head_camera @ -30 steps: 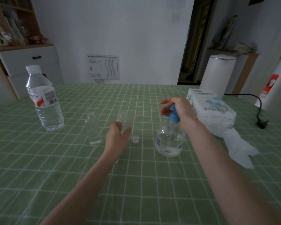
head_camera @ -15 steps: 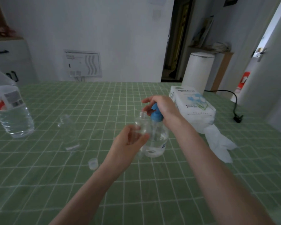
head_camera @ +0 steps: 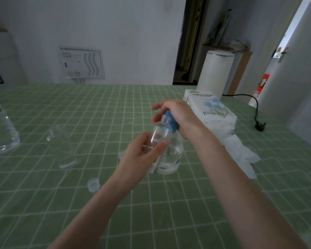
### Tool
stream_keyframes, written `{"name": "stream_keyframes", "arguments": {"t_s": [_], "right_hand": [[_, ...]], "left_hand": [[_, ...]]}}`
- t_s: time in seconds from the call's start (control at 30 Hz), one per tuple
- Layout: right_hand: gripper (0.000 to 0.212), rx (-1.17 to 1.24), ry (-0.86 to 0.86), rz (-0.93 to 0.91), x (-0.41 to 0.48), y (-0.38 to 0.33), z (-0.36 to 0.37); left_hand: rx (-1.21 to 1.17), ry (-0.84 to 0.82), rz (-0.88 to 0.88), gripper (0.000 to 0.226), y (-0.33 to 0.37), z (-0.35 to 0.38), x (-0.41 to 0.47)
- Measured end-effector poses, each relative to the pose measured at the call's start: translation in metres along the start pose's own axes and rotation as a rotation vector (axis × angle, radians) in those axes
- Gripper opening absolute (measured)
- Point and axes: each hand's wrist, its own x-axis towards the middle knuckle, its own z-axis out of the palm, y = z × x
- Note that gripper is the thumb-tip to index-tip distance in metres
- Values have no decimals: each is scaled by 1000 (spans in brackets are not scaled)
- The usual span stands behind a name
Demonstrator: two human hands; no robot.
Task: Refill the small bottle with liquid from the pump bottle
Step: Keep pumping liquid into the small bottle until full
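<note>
Hands meet just right of the frame's centre, above a green checked tablecloth (head_camera: 169, 203). The left hand (head_camera: 142, 156) pinches the small bottle (head_camera: 160, 133) between thumb and fingers, holding it lifted off the table, uncapped, with its open neck up beside the blue pump head (head_camera: 172, 123); whether the mouth touches the nozzle cannot be told. The right hand (head_camera: 178, 114) curls over that pump head, gripping the top of the pump bottle (head_camera: 176, 153), which stands on the cloth directly behind the small bottle with some clear liquid in its base. A small clear cap (head_camera: 93, 184) lies on the cloth to the lower left of the hands. Further left stands another small clear bottle (head_camera: 61, 146), and a large water bottle (head_camera: 0, 130) sits at the left edge. A tissue pack (head_camera: 212, 110) lies right of the hands, a loose tissue (head_camera: 241, 155) spilling in front of it.
</note>
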Motion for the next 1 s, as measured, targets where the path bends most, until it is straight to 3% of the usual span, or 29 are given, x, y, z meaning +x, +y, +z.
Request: {"name": "stream_keyframes", "arguments": {"t_s": [0.23,0.43,0.83,1.0], "right_hand": [[27,-273,57,-10,28,-32,-6],[31,-673,-77,116,36,-27,6],[22,-696,-101,171,40,-18,6],[29,-707,-106,150,35,-13,10]], "left_hand": [[-25,-3,0,40,0,-2,-3],[-54,-7,-11,36,1,-2,-3],[-63,6,-29,39,-3,0,-4],[-57,29,-27,35,-7,-1,-7]]}}
